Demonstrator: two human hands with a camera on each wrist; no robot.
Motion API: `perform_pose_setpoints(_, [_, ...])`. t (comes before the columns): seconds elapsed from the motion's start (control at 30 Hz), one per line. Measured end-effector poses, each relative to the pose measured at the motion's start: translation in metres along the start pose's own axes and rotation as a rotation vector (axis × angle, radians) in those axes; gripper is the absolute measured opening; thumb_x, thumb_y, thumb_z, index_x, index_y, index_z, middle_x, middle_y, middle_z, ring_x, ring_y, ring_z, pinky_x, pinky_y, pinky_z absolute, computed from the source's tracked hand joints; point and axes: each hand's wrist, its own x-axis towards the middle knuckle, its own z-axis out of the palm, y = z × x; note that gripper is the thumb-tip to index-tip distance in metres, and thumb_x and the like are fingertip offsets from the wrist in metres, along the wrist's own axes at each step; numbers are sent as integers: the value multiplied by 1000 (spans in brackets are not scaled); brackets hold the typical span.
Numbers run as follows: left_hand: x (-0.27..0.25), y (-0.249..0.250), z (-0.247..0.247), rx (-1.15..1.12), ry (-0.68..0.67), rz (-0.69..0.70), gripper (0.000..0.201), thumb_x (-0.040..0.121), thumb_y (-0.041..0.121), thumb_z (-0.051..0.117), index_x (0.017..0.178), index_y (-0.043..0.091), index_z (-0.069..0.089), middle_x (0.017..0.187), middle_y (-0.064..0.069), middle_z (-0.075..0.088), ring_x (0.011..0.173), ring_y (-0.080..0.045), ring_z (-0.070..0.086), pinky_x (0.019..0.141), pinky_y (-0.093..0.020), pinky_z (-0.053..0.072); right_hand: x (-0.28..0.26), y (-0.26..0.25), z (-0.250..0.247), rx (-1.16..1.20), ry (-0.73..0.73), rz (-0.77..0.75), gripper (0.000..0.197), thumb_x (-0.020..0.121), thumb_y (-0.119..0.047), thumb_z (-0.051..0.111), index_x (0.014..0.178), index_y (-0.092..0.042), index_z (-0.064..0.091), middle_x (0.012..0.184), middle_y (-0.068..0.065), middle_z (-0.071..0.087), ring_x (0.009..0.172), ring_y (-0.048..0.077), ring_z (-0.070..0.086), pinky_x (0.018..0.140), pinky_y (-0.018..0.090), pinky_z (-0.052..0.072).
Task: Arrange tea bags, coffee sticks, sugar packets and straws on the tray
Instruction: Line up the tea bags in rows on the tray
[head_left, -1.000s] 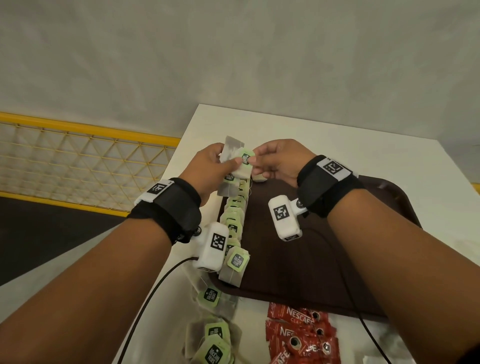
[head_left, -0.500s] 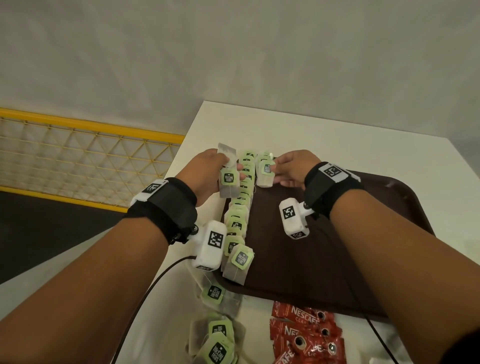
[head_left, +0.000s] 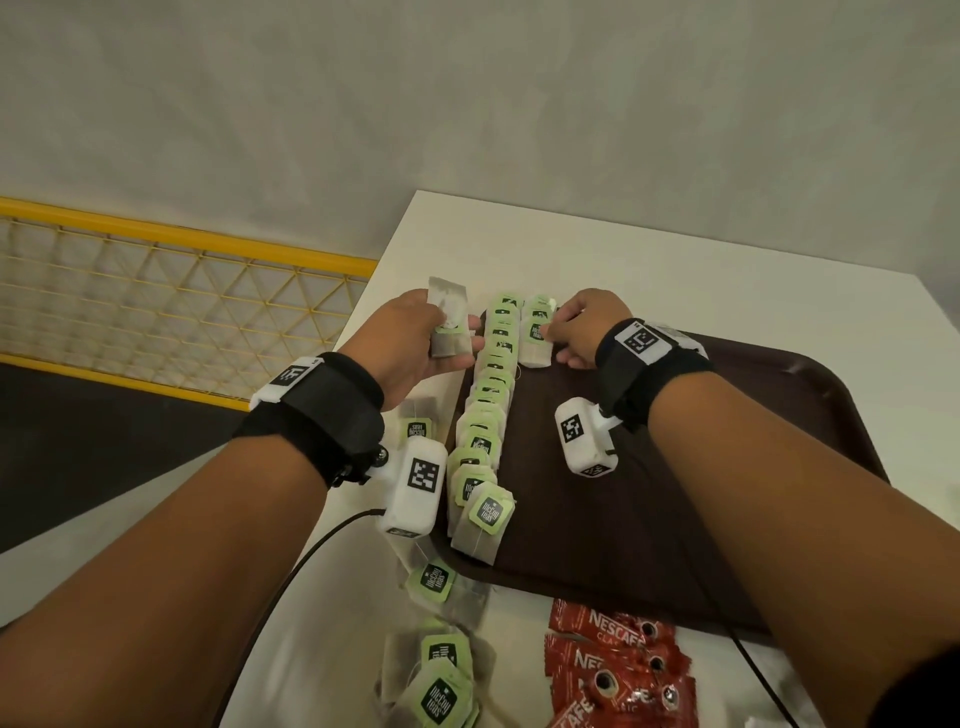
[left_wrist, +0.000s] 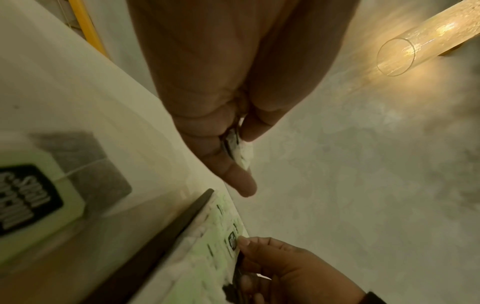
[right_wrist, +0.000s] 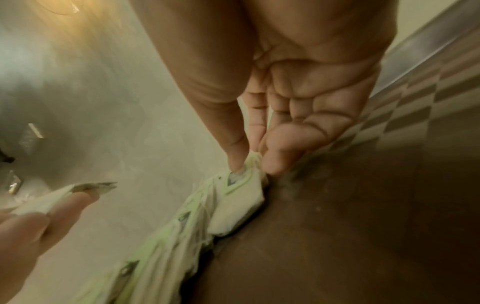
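Observation:
A brown tray (head_left: 649, 519) lies on the white table (head_left: 675, 275). A row of green-tagged tea bags (head_left: 483, 415) runs along its left edge. My right hand (head_left: 558, 332) pinches one tea bag (head_left: 535, 343) by its top, low at the tray's far left corner, just right of the row. In the right wrist view my thumb presses its tag (right_wrist: 241, 176). My left hand (head_left: 454, 338) hovers over the table just left of the row and grips a couple of tea bags (head_left: 447, 301), which show between its fingers (left_wrist: 240, 152) in the left wrist view.
Loose tea bags (head_left: 436, 675) lie on the table near me, with one more (head_left: 415, 428) beside the tray's left edge. Red Nescafé coffee sticks (head_left: 613, 670) sit below the tray's near edge. A yellow mesh railing (head_left: 182, 291) borders the table's left side.
The hands were together above the tray's far corner. The right hand has come away with one tea bag and lowered it beside the row; the left hand drew back left with the others.

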Motion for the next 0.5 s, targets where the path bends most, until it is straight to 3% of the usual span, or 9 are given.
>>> perform_pose_setpoints(0.07, [-4,2,-6,5,9,18,35,103,5,28,134,8,44,111,-12,68,93,-25,71,70,-31,59,-3,-2,-2,-118,47,-100,20,87,-22,71,83,-14,54,79,10,63,64,22,59,67,35,53])
perform_pose_setpoints(0.17, [-12,4,-16,5,36,31,33,102,4,30,130,9,47,111,-12,68,94,-25,71,71,-32,58,-17,-13,-4,-287,36,-275,21,86,-26,71,75,-16,56,81,4,61,75,21,57,70,28,44])
perform_pose_setpoints(0.3, [-26,1,-26,35,66,28,34,100,2,30,130,6,47,115,-14,68,98,-27,71,74,-33,59,-48,-40,12,-539,-142,-430,22,85,-31,71,93,-11,70,93,0,65,88,18,59,74,29,44])
perform_pose_setpoints(0.5, [-49,-2,-36,88,199,50,39,99,2,29,131,11,48,117,-9,68,99,-23,70,84,-38,56,-85,-69,52,-873,-271,-549,26,90,-30,65,109,-13,70,109,2,67,101,20,62,81,29,49])
